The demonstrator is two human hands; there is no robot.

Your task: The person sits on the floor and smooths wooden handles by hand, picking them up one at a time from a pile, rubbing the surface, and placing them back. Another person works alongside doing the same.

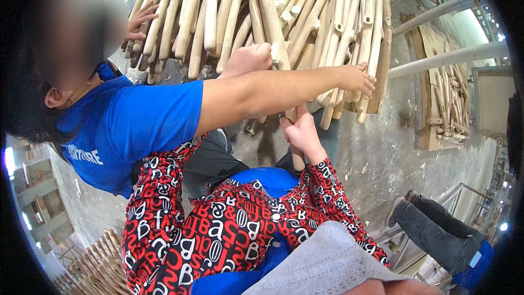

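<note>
My right hand is wrapped round the lower end of a long pale wooden chair leg or similar furniture piece, which slants away from me onto a heap of like pieces. My left hand is closed in a fist beside this piece, close to its squared white joint. What the left fingers hold, if anything, is hidden. Another person's bare forearm crosses over the held piece, between my hands. That person's hand rests on wooden pieces at the right of the heap.
The co-worker in a blue shirt leans in from the left, their other hand at the heap's left side. Metal rails stand at the right, with more wooden pieces beyond. Another person's dark-trousered legs are at lower right.
</note>
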